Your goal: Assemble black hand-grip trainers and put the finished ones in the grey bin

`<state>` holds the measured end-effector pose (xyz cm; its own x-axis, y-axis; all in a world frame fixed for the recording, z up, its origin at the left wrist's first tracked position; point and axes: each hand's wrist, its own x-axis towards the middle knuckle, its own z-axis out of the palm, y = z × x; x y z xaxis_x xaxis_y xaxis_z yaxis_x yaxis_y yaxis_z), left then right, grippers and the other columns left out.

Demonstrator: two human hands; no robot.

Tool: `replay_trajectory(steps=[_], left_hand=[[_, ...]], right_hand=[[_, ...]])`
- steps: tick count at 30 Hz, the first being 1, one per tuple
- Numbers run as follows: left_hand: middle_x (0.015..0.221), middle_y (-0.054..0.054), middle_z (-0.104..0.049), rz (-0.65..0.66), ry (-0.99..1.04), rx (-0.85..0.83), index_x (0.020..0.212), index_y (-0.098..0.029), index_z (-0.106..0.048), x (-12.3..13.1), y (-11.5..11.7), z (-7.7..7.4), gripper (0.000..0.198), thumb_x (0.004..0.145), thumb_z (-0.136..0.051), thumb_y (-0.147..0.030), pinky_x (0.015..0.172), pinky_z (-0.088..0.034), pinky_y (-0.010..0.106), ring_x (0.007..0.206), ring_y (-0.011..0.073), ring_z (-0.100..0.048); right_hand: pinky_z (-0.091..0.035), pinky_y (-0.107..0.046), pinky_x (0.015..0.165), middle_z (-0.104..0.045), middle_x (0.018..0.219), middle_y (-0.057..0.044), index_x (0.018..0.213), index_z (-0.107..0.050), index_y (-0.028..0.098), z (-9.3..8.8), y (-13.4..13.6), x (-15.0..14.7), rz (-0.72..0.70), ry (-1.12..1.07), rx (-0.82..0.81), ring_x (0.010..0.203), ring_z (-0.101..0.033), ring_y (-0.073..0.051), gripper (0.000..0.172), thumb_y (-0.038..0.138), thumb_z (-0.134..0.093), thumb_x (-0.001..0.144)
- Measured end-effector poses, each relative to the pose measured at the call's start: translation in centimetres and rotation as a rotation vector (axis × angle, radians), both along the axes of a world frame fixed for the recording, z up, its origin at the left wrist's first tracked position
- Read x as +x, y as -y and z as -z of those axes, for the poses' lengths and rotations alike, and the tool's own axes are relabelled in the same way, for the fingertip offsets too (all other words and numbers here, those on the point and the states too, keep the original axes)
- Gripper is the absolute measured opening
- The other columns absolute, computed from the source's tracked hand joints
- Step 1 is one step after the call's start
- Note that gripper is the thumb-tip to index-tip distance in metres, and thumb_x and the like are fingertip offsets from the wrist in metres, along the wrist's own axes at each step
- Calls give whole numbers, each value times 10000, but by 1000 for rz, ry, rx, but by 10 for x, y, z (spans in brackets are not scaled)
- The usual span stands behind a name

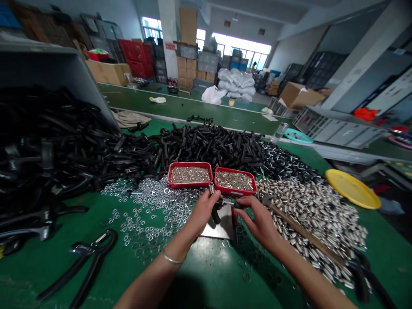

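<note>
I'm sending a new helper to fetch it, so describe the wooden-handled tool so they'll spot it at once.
On the green table, find the big heap of small silver cylinders right of the person's right hand. The wooden-handled tool lies slantwise on that heap, its head nearest the hand. Its long brown handle sets it apart from the short, shiny cylinders around it.

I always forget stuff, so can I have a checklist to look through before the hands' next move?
1. Left hand holding the black part: ok.
2. Right hand at the dark end of the shiny rod: ok.
3. Rod fully in the black part: cannot tell, too small to see.
4. Small metal pieces in the red trays: ok, both hold plenty.
5. Rings tidy: not ok, scattered loose on the green table.
6. Hammer out of the hands: ok, lying on the metal cylinders.
</note>
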<state>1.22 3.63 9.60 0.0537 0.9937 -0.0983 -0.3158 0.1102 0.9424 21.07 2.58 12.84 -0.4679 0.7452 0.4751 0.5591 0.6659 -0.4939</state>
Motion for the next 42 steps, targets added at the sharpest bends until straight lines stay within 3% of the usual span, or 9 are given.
replay_trajectory(steps=[4,11,20,25,29,33,35,39,42], left_hand=[[884,24,-632,47,-83,35,1009,-179,-604,3,3,-3,364,892,-585,-522,713,-490,263,800,159,-597],[818,-2,-604,-45,-360,152,933,-193,-581,1,3,-6,271,946,-507,-453,737,-446,263,783,155,-571],[844,15,-643,-3,-447,150,921,-194,-576,-5,5,-17,242,948,-495,-421,733,-454,271,796,169,-607],[811,-1,-599,-81,-630,263,859,-210,-515,-2,1,-3,203,962,-479,-381,772,-426,288,798,169,-575],[811,-1,-583,-82,-672,355,862,-209,-509,-3,-1,4,197,963,-484,-376,778,-419,288,788,167,-555],[829,-5,-591,31,-601,430,880,-205,-548,-8,-2,0,251,971,-478,-429,770,-421,268,788,156,-553],[784,-14,-575,31,-589,389,855,-205,-543,-10,-3,-2,268,967,-480,-439,736,-414,263,750,153,-545],[756,-16,-571,-29,-622,307,847,-209,-537,-11,-5,-2,231,954,-487,-408,732,-412,277,734,163,-542],[877,15,-605,-8,-633,387,890,-207,-553,-10,-4,0,197,959,-483,-377,836,-430,297,859,178,-566]], right_hand=[[-528,-419,876,-658,1046,-95,1071,-583,223,7,1,-10,-48,-86,-128,991,-636,-240,140,280,-596,944],[-474,-279,547,-596,766,14,908,-472,230,24,12,-38,44,-711,-921,561,-529,-126,263,475,-558,948],[-478,-414,839,-617,986,-95,971,-571,215,16,-8,-23,-58,-154,-274,909,-575,-236,179,379,-608,909],[-465,-294,528,-529,703,24,925,-482,229,22,-6,-37,-38,-471,-900,546,-483,-138,336,552,-414,987],[-402,-234,450,-551,638,38,845,-505,213,23,-3,-42,-52,-501,-1072,479,-452,-101,443,650,-568,882],[-293,-245,340,-424,453,62,737,-493,218,19,-6,-36,-196,-415,-1387,315,-255,-87,695,791,-140,909],[-349,-258,382,-512,517,19,771,-540,203,16,-7,-32,-160,-267,-1252,359,-371,-110,705,785,-168,912],[-474,-302,619,-651,877,-88,923,-604,190,15,-6,-30,37,-68,-581,747,-597,-198,514,697,-566,844],[-445,-292,536,-602,668,-47,840,-594,189,19,1,-32,-50,-71,-760,567,-537,-165,600,675,-268,972]])
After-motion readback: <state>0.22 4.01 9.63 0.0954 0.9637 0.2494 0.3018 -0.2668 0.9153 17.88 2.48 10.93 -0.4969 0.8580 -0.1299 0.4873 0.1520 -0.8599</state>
